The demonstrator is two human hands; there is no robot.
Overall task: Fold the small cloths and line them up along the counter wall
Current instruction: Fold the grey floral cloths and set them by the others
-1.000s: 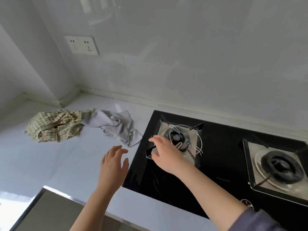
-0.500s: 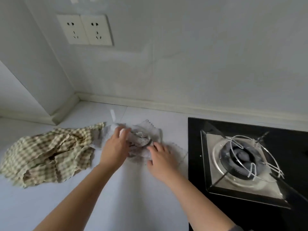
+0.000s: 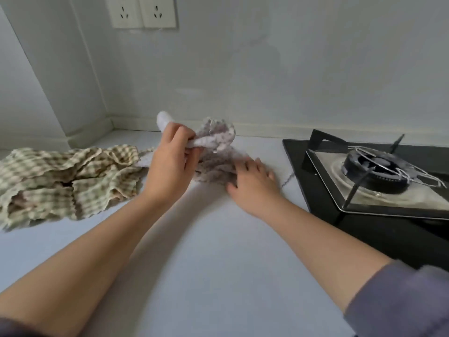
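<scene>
Gripping a bunched end of the grey cloth (image 3: 218, 138) with the left hand (image 3: 170, 161), fingers and thumb curled round it, raised clear of the counter (image 3: 206, 251). White tip poking out of the fist toward 11 o'clock. Pressing the lower part of the same cloth onto the counter with the right hand (image 3: 252, 176), palm down, fingers straight and slightly spread, at 4 o'clock from the left hand. Grey cloth crumpled, not folded, at 12 o'clock of frame centre, near the back wall (image 3: 291, 69) but apart from it. Checked green-and-cream cloth (image 3: 60, 178) heaped loose at 9 o'clock of the left hand, one corner just beside the grey one; touching or not, cannot tell. Black hob (image 3: 315, 190) at 3 o'clock of the right hand, near but apart, with burner (image 3: 374, 171) and wire pan support on a steel tray. Double socket (image 3: 143, 10) on the wall at 12 o'clock of the left hand. Grey sleeve (image 3: 401, 300) on the right forearm, 5 o'clock corner.
</scene>
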